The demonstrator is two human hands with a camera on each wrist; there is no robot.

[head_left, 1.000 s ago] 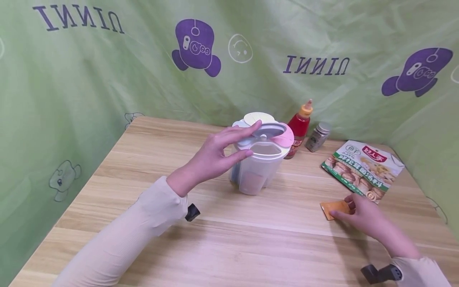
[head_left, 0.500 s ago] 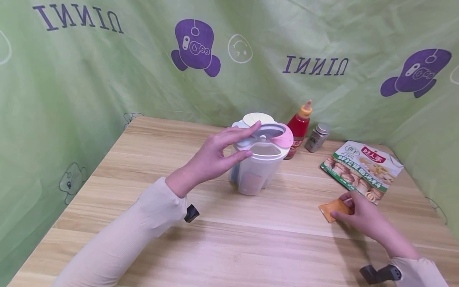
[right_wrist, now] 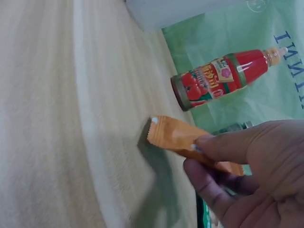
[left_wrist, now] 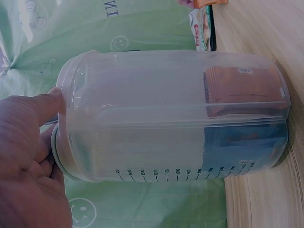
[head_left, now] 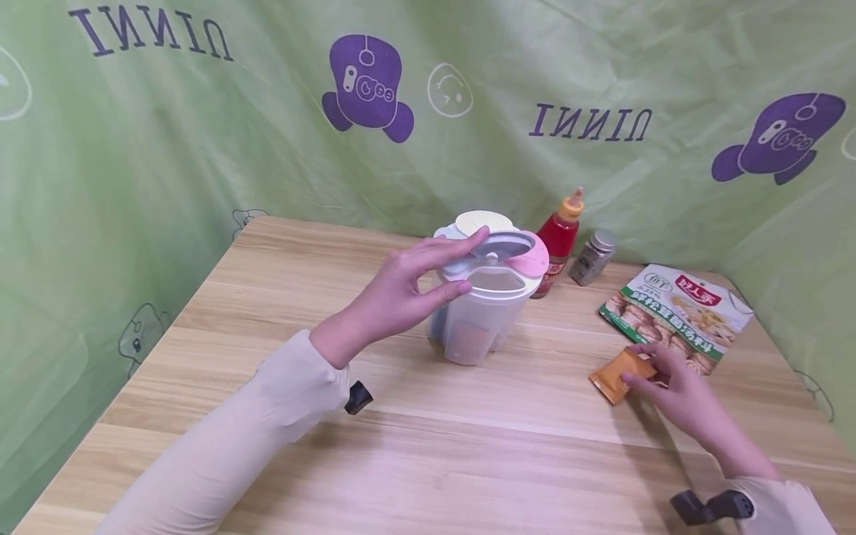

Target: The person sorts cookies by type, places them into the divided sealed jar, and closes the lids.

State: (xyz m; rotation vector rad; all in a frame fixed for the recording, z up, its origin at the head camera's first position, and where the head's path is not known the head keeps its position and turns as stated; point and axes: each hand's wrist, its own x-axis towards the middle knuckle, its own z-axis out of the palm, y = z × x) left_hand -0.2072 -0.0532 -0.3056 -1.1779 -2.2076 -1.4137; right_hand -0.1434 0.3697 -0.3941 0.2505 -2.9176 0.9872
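A clear plastic storage container (head_left: 461, 334) with a pastel compartment lid stands upright on the table. Its grey flap (head_left: 508, 244) is raised above an opening at the front. My left hand (head_left: 394, 290) holds the lid, with the index finger by the flap and the thumb at the front rim. Through the wall in the left wrist view show an orange sachet (left_wrist: 247, 88) and a blue sachet (left_wrist: 242, 145), in separate compartments. My right hand (head_left: 685, 397) pinches another orange sachet (head_left: 617, 377) between thumb and fingers, just above the table, as its shadow in the right wrist view shows.
Behind the container stands a red sauce bottle (head_left: 556, 241) with a yellow cap. A small spice jar (head_left: 592, 256) is beside it. A flat green and white food pouch (head_left: 678, 308) lies at the right, partly behind my right hand. Green cloth (head_left: 281, 148) hangs behind the table.
My right hand has raised the orange sachet slightly and tilted it, its front end shifting a little left. The left hand and container have stayed put.
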